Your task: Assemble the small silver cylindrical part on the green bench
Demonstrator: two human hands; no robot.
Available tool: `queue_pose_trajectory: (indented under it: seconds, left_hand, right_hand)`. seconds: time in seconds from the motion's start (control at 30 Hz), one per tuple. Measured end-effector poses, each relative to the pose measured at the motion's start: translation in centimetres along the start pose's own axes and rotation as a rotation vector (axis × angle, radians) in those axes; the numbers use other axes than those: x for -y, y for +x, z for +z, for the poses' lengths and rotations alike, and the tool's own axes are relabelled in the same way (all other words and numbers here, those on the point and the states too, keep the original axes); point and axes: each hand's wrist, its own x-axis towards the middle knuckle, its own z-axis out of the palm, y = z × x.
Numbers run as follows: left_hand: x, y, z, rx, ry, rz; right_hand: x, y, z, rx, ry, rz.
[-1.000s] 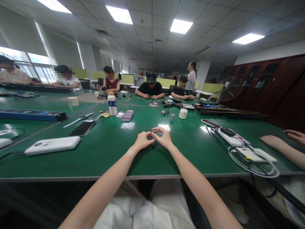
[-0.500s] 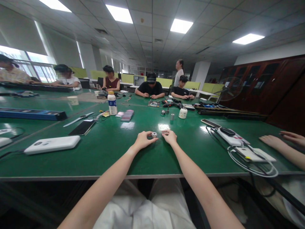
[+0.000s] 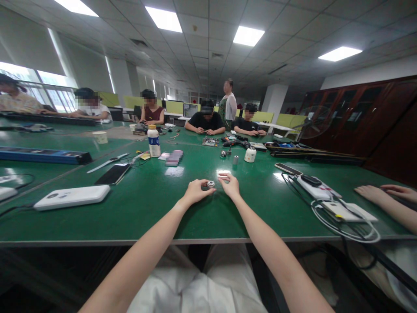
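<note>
A small round metal part [image 3: 210, 184] sits on the green table [image 3: 156, 204] straight ahead of me. My left hand [image 3: 194, 191] is curled, with its thumb and fingertips pinched against the left side of the part. My right hand [image 3: 230, 185] rests on the table just right of the part, its fingers loosely spread and the forefinger raised; it holds nothing. Both forearms reach out over the table's near edge.
To the left lie a white power bank [image 3: 71, 198], a dark phone [image 3: 112, 174] and a white bottle [image 3: 153, 141]. To the right are white devices with looped cables [image 3: 342, 213] and another person's hands [image 3: 384, 194]. Several people sit at the far side; one stands.
My hands came down from a joined pinch above the table and parted. The part now rests on the table by my left fingers; my right hand's fingers have opened. A person standing at the back walked left.
</note>
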Motion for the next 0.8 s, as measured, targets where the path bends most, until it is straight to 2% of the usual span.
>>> queue_pose_trajectory:
  seconds: [0.17,0.3,0.53,0.8]
  left_hand:
    - [0.2,0.0,0.0,0.007,-0.003,0.010]
    - [0.3,0.0,0.0,0.001,0.008,0.014]
    - [0.4,0.1,0.1,0.003,0.014,0.029]
    - [0.3,0.0,0.1,0.000,0.007,0.030]
  right_hand:
    - [2.8,-0.7,1.0,0.128,0.157,-0.132]
    - [3.7,-1.5,1.5,0.201,0.191,-0.180]
    - [3.6,-1.4,1.4,0.150,0.173,-0.190]
    - [3.5,-1.5,1.3,0.161,0.149,-0.182]
